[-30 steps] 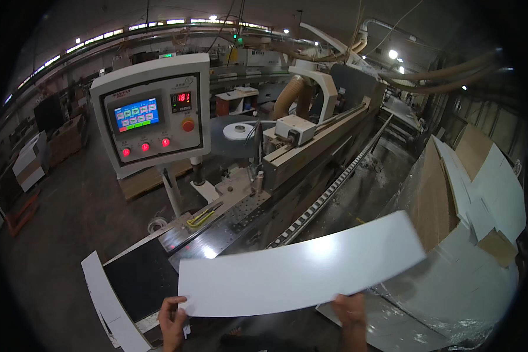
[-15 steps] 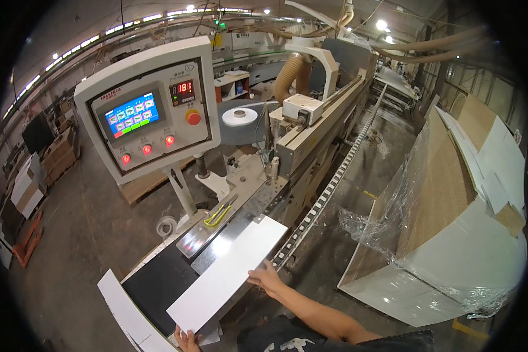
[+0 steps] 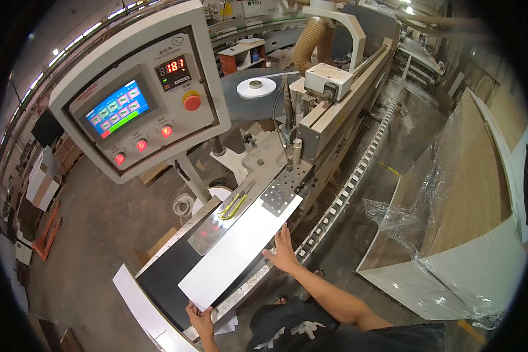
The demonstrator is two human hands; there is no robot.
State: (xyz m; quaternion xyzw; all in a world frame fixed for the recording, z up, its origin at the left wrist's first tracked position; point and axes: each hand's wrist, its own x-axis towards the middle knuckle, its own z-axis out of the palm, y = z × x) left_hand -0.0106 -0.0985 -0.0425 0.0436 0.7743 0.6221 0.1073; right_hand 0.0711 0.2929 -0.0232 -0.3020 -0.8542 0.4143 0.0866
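A long white panel (image 3: 240,249) lies on the machine's work table, its far end at a perforated metal plate (image 3: 280,196). My left hand (image 3: 202,321) is closed at the panel's near end, fingertips at its corner. Beside the panel's right long edge is my right hand (image 3: 284,253), fingers stretched out and thumb apart. Its fingertips are close to the edge; whether they touch cannot be told. Yellow-handled snips (image 3: 233,206) lie on the metal strip left of the panel.
A control box (image 3: 144,94) with a lit screen stands at the left. A white tape roll (image 3: 256,87) rests on a round grey disc behind the table. Along the machine's right side runs a chain track (image 3: 349,186). Large wrapped boards (image 3: 440,276) stand at the right.
The panel has moved forward along the table, its far end now against the perforated plate. Both hands have moved with it, and the right fingers have straightened. The view has also shifted.
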